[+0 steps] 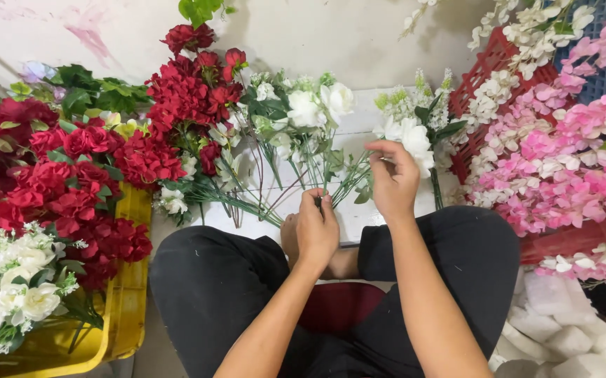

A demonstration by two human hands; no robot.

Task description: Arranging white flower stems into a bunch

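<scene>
Head view: the left hand (317,227) is clenched around the gathered green stems of the white artificial flower bunch (303,115), above the lap. The right hand (393,178) pinches a thin stem beside a white bloom (409,136). Best keep the fist tight while feeding stems in at the same crossing point.

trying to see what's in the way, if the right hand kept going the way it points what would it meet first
Probably the white flower cluster just beyond the right hand; its fingers point up and away, though depth is unclear.
</scene>
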